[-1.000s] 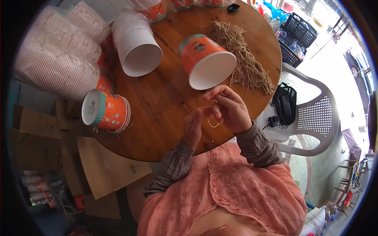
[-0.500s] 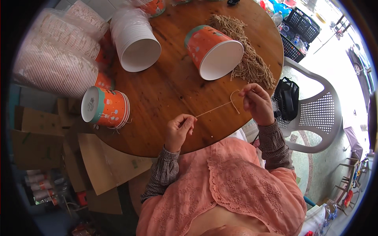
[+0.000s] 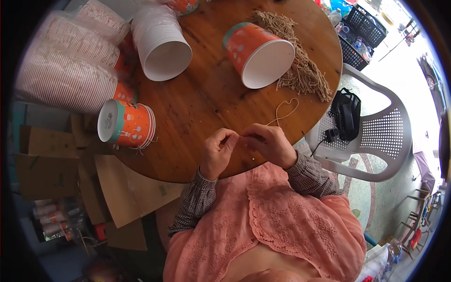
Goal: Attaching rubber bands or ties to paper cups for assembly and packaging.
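Observation:
Close to the table's near edge, my left hand point(image 3: 219, 151) and my right hand point(image 3: 270, 143) meet, both closed with fingertips pinched together. Between them they hold one end of a thin beige string point(image 3: 278, 113); its free part curls in a loop on the wood beyond my right hand. The exact grip point is hidden by my fingers. Farther off, an orange and green paper bucket point(image 3: 256, 54) lies on its side, its white mouth toward me. A bundle of cut beige strings point(image 3: 305, 75) lies beside it. Left of my hands are nested orange paper buckets point(image 3: 133, 124) with strings around the rim.
Nested white-mouthed buckets point(image 3: 167, 58) in plastic wrap lie on the round wooden table point(image 3: 202, 105). Wrapped stacks of buckets point(image 3: 66, 66) fill the far left. Cardboard boxes point(image 3: 127, 188) stand below left. A grey plastic chair point(image 3: 383, 120) at right holds a black bag point(image 3: 346, 113).
My right hand has come left and down to meet my left hand. The string, stretched between them before, now hangs slack and loops on the table.

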### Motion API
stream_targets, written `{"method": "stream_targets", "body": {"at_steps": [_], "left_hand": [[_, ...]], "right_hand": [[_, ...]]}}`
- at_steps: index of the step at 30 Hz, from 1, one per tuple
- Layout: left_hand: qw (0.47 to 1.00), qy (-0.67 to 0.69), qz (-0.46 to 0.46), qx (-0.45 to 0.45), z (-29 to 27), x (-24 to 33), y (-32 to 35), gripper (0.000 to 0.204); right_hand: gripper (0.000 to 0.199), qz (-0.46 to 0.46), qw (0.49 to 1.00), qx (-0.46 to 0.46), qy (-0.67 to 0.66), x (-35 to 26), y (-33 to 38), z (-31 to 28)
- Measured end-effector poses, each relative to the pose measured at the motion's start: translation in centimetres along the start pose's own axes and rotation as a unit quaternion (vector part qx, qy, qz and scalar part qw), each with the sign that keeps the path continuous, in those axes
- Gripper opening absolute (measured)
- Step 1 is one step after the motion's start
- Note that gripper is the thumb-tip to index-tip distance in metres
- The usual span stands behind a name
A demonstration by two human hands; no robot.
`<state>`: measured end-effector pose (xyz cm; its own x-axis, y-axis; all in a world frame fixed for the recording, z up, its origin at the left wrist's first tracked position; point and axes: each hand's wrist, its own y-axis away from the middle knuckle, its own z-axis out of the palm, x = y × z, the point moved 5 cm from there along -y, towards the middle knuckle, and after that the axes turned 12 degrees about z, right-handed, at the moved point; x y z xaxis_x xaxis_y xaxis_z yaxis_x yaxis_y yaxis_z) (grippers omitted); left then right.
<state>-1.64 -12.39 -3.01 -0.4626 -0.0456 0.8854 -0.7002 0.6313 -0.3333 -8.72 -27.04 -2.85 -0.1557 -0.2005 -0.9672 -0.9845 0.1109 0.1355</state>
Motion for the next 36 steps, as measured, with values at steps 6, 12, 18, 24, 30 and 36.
{"method": "stream_targets", "body": {"at_steps": [6,12,18,24,30,36], "left_hand": [[0.987,0.139,-0.044,0.072,-0.8,-1.0,0.5,0.045],[0.99,0.136,-0.013,0.023,0.6,-0.2,0.2,0.051],[0.998,0.05,-0.045,-0.004,0.9,0.2,-0.3,0.037],[0.997,-0.044,0.057,0.019,1.1,1.7,-1.0,0.022],[0.989,-0.077,0.124,0.008,1.7,2.6,-1.6,0.012],[0.986,-0.086,0.142,-0.011,2.4,2.6,-2.5,0.009]], "right_hand": [[0.008,-0.008,0.99,0.025,-0.136,0.1,0.9,-0.7],[0.008,-0.024,0.992,0.031,-0.116,-0.2,1.0,-0.9],[0.008,-0.02,0.994,0.04,-0.104,0.2,0.8,-1.0],[0.01,-0.095,0.99,0.105,-0.01,-0.1,1.0,-1.5],[0.01,-0.018,0.995,0.08,-0.056,0.9,0.7,-1.9],[0.01,-0.034,0.992,0.105,-0.055,1.1,0.4,-3.0]]}}
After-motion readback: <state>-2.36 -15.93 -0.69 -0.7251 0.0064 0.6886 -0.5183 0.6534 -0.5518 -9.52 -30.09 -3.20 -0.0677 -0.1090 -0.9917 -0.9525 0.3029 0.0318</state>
